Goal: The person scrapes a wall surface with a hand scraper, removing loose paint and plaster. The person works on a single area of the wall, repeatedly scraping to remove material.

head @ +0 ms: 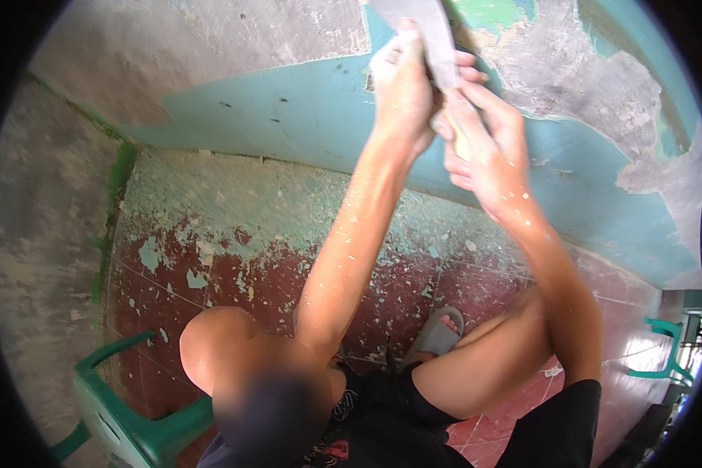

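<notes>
My right hand (488,140) is closed around the pale yellowish handle of a wide, flat metal scraper (436,41) at the top centre. Against the blade's left side lies my left hand (406,88), its thumb along the blade face; its other fingers are partly hidden. Both hands are raised before a wall (269,111) with blue-green paint and bare grey patches. The scraper's upper end runs out of the picture, so its contact with the wall cannot be told. White paint flecks cling to both forearms.
Paint chips and dust cover the red tiled floor (269,281) along the wall's foot. A green plastic chair (143,433) stands at the lower left beside a grey side wall (47,205). Another green chair (673,345) is at the far right. My sandalled foot (439,333) rests on the tiles.
</notes>
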`<action>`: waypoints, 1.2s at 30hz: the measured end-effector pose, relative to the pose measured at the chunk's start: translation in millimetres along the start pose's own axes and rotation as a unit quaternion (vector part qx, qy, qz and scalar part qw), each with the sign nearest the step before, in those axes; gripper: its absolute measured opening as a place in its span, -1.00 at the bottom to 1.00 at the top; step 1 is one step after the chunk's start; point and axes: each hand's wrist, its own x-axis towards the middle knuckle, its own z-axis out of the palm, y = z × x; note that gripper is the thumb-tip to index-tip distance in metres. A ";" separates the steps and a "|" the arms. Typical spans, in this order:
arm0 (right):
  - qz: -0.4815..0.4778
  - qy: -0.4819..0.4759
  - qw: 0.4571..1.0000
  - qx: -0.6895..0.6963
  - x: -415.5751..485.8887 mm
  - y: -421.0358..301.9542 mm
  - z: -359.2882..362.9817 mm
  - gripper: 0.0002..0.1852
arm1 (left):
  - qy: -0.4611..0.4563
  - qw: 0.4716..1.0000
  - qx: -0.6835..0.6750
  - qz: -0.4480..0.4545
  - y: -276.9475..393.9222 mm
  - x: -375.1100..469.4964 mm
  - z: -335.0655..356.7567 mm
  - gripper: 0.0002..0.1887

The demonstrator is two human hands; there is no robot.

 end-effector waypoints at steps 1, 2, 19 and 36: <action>0.006 0.009 1.000 -0.004 -5.4 -1.3 -4.0 -0.76 | 0.001 1.000 -0.013 -0.011 -4.0 -2.6 4.3 -0.41; 0.012 0.018 1.000 -0.008 -10.5 -3.2 -8.7 -0.75 | -0.017 0.999 -0.022 -0.020 -11.2 -3.6 6.1 -0.41; 0.049 0.019 0.998 -0.046 -16.7 -18.6 -19.3 -0.80 | 0.018 0.993 -0.115 -0.032 -19.1 -5.9 29.1 -0.48; 0.016 0.002 0.999 -0.044 -1.7 -15.0 -2.0 -0.71 | 0.012 0.999 -0.033 -0.006 -0.2 5.8 8.2 -0.37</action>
